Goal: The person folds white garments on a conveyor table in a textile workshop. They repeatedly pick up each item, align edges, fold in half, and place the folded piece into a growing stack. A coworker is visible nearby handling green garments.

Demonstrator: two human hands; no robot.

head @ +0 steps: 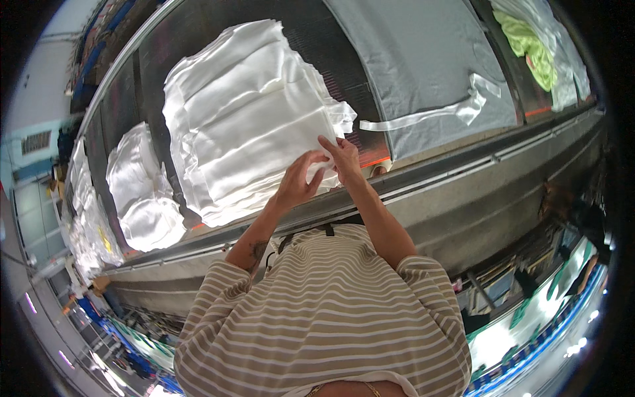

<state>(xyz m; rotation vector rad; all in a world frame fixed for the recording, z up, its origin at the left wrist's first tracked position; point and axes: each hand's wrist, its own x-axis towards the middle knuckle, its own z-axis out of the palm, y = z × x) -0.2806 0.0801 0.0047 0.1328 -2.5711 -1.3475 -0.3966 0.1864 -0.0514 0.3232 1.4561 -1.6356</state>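
Note:
A large stack of white satin fabric pieces point(253, 119) lies on the dark table before me. At its lower right corner my left hand point(300, 178) rests with thumb and fingers curved apart, over the fabric edge. My right hand point(342, 159) is beside it, fingers at the same corner, and seems to pinch a fabric edge; the fingertips are partly hidden. Right of the stack, a white satin strip point(431, 116) lies twisted across grey fabric point(421, 59).
Smaller white fabric piles point(144, 193) lie left of the stack, with plastic-wrapped material point(92, 213) beyond. Lime-green fabric point(531, 49) and clear plastic point(570, 59) lie at the far right. A metal rail point(426, 183) runs along the table's near edge.

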